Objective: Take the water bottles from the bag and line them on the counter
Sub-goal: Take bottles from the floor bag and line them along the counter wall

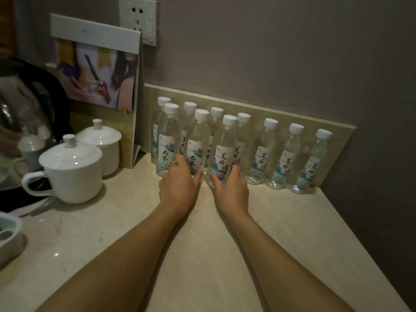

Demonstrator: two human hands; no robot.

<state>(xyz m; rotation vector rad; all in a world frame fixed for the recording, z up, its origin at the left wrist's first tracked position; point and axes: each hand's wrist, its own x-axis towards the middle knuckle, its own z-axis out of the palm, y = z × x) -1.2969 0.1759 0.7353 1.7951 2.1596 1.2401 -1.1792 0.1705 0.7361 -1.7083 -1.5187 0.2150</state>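
Ten bottles (258,152) stand upright on the counter (202,244), caps up, by the tiled backsplash (292,118): seven in a back row and three in front at the left. Labels on the two left front ones read 无界; the third front bottle (222,152) and the right-hand ones read 美好. Smaller print is too fine to read.

Left hand (179,183) is curled loosely, fingers at the base of the middle front bottle (198,145) and touching its neighbour (167,140); I cannot tell whether it truly grips. Right hand (231,188) wraps thumb and fingers around the lower part of the 美好 front bottle.

Two lidded white cups (72,170), a kettle (27,97) and a card stand (99,70) sit to the left.
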